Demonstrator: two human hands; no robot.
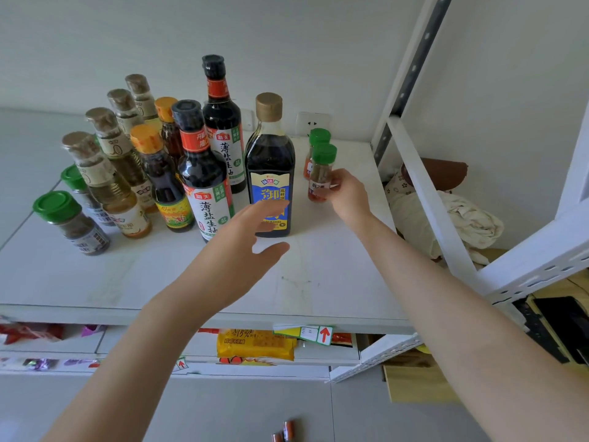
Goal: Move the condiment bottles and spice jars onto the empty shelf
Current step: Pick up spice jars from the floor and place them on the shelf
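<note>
**Head view: shelf mostly stocked, one spice jar in hand**

Right hand [345, 193] pinches a green-capped spice jar [322, 173] by its lower body. The jar is upright at the right end of the shelf [318, 282], just in front of a second green-capped jar [317, 137]. Can't tell if its base is down on the board. Left hand [242, 250] holds nothing, fingers spread and relaxed, hovering in front of the blue-label bottle [271, 167] (not touching it, as far as I can see).

Standing on the shelf: two soy sauce bottles [200, 173], two orange-capped bottles [159, 177], a row of tan-capped bottles [102, 161], and two more green-capped jars at the left [68, 221].

Judgement: the task looks near its end. What's left is setting the held jar down and letting go. Nothing else to fetch is in view. The lower shelf shows snack packets [255, 344] only, and small orange items on the floor [283, 432] are too blurred to name.
</note>
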